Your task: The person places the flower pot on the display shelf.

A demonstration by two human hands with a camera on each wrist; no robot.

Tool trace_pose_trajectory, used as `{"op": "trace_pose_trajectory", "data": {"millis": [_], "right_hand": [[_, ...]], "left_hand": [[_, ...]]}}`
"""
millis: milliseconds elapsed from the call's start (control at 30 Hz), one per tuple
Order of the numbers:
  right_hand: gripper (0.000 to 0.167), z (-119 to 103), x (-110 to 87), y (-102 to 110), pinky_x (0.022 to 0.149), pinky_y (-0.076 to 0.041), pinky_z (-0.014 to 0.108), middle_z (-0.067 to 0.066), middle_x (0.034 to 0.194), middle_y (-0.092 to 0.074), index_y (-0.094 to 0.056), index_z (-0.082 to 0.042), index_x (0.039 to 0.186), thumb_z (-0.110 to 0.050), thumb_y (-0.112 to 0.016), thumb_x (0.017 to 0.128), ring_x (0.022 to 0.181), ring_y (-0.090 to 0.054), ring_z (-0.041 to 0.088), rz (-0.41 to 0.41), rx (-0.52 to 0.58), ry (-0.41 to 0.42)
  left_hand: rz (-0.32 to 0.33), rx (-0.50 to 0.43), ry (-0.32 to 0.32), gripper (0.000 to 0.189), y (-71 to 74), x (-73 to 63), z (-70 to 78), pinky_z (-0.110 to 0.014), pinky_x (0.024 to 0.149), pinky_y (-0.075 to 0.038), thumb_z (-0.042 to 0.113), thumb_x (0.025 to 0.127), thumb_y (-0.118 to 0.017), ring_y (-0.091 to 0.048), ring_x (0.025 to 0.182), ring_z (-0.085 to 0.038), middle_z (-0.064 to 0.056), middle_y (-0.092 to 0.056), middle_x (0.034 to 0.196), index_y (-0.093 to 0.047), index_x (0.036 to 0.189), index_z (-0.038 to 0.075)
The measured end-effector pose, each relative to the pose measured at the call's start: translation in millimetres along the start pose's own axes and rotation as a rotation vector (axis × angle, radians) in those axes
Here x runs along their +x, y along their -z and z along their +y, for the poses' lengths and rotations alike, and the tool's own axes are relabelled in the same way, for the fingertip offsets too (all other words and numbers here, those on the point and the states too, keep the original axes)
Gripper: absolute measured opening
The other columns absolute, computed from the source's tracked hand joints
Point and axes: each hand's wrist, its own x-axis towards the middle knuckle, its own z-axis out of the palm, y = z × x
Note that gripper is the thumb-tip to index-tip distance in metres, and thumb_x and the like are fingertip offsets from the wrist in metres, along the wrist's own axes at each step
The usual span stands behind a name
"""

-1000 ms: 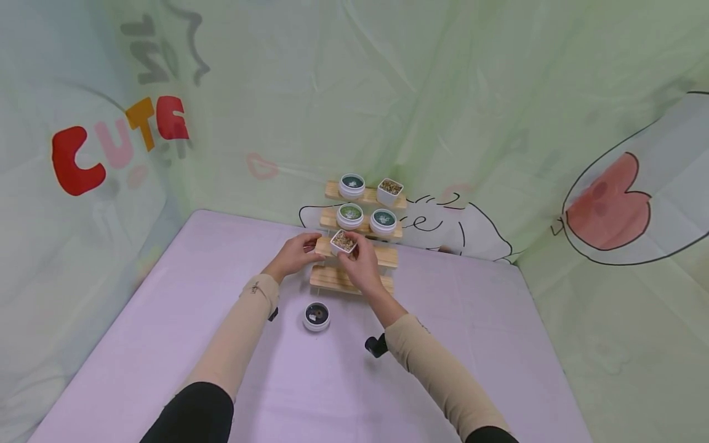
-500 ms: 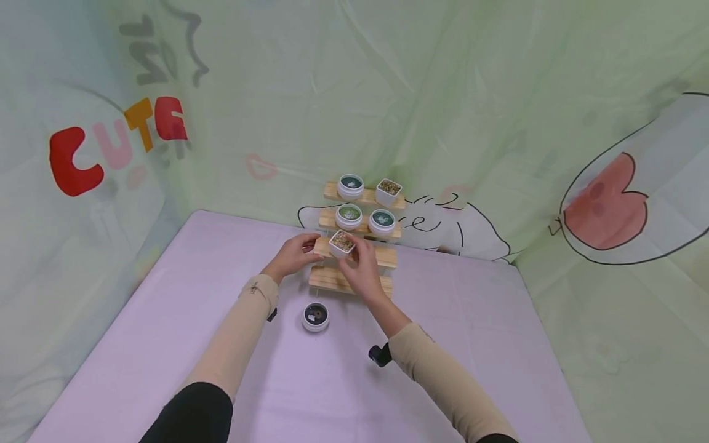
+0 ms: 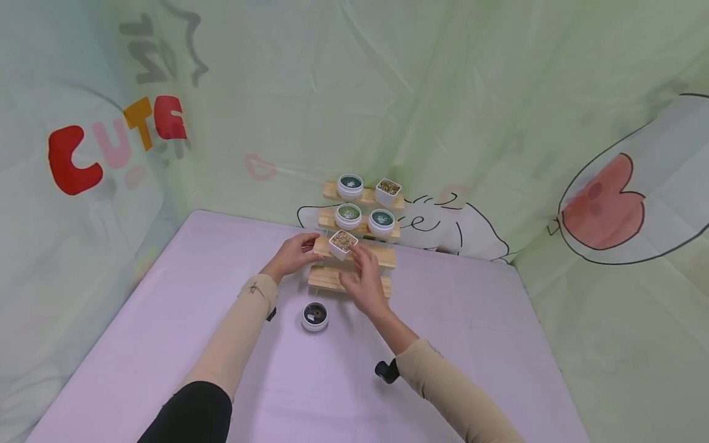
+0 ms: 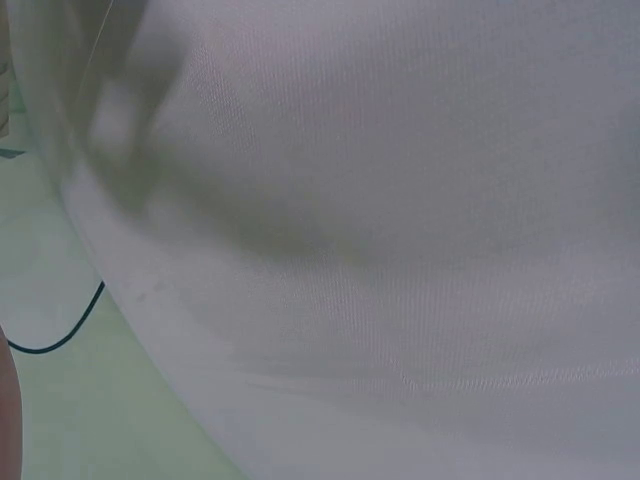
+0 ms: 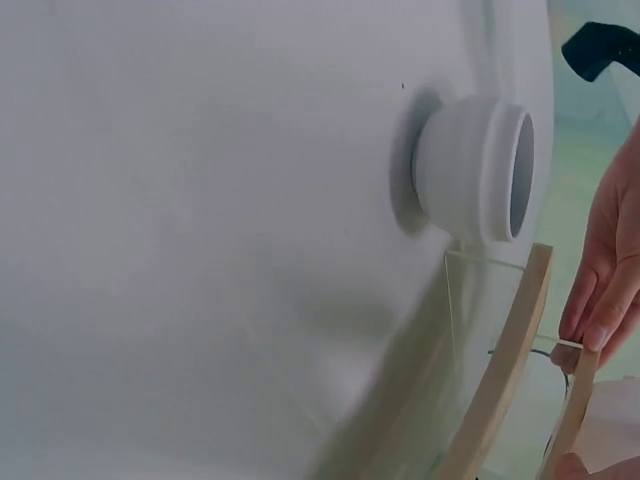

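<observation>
A tiered wooden display stand (image 3: 383, 255) with clear side panels stands at the back of the table. On the left of its second step from the bottom sits a square white pot (image 3: 343, 244) filled with small pebbles. My right hand (image 3: 365, 280) is just to the right of this pot, fingers parted, thumb lower down and away from it. With its thumb and fingers, my left hand (image 3: 292, 253) grips the left end of that same step; the right wrist view shows these fingers (image 5: 612, 285) at the board's end. The left wrist view shows mostly cloth.
Higher steps carry round white pots (image 3: 350, 186) (image 3: 348, 216) (image 3: 381, 221) and another square pebble pot (image 3: 388, 192). A round white pot (image 3: 315, 316) with dark contents stands on the lilac tablecloth (image 3: 310, 381) before the stand. Printed curtains (image 3: 310, 92) hang close behind.
My right hand has let go of the square pebble pot and drawn slightly right and down. The pot stays on the step. My left hand keeps its place at the step's end.
</observation>
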Motion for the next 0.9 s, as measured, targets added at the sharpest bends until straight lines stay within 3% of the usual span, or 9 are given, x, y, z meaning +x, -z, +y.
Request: {"op": "trace_pose_trajectory", "data": {"millis": [167,333,433,667,900], "right_hand": [[0.063,-8,-14.6,0,0.110,-0.041,0.049,0.025,0.147,-0.029,-0.044,-0.002,0.143,0.002,-0.067,0.084,0.128,-0.043,0.045,-0.023,0.001,-0.041],[0.061,-12,-27.5,-3,0.107,-0.042,0.058,0.032,0.142,-0.031,-0.043,0.007,0.140,0.011,-0.066,0.083,0.126,-0.041,0.054,-0.049,0.039,-0.011],[0.061,1,-33.2,-7,0.106,-0.044,0.055,0.029,0.140,-0.033,-0.044,0.004,0.140,0.008,-0.068,0.084,0.126,-0.043,0.052,-0.066,0.018,-0.004],[0.059,7,-49.6,-13,0.104,-0.047,0.052,0.020,0.139,-0.039,-0.048,-0.006,0.139,-0.004,-0.071,0.086,0.127,-0.047,0.040,-0.141,-0.025,-0.036],[0.055,15,-61.5,-23,0.100,-0.050,0.053,0.022,0.133,-0.044,-0.051,-0.002,0.135,-0.009,-0.074,0.085,0.120,-0.051,0.041,-0.246,-0.059,-0.024]], "left_hand": [[0.002,-0.002,0.001,0.066,0.0,0.8,0.1,-0.034,0.110,-0.043,0.014,0.087,-0.075,-0.051,0.128,-0.031,-0.021,-0.049,0.142,-0.044,0.142,-0.005],[0.002,0.006,-0.002,0.066,-0.1,-0.7,2.6,-0.034,0.110,-0.043,0.014,0.088,-0.075,-0.051,0.128,-0.032,-0.022,-0.049,0.142,-0.044,0.142,-0.005],[0.002,0.015,-0.002,0.065,-0.3,-1.5,3.6,-0.035,0.110,-0.043,0.014,0.088,-0.074,-0.051,0.128,-0.032,-0.022,-0.048,0.142,-0.043,0.142,-0.006],[0.006,0.009,-0.006,0.065,-1.0,-2.0,2.1,-0.035,0.109,-0.044,0.014,0.088,-0.075,-0.052,0.128,-0.032,-0.022,-0.049,0.142,-0.044,0.142,-0.006],[0.011,-0.001,-0.016,0.066,-0.4,-1.1,0.0,-0.036,0.109,-0.044,0.013,0.087,-0.076,-0.051,0.127,-0.033,-0.023,-0.049,0.142,-0.044,0.141,-0.007]]}}
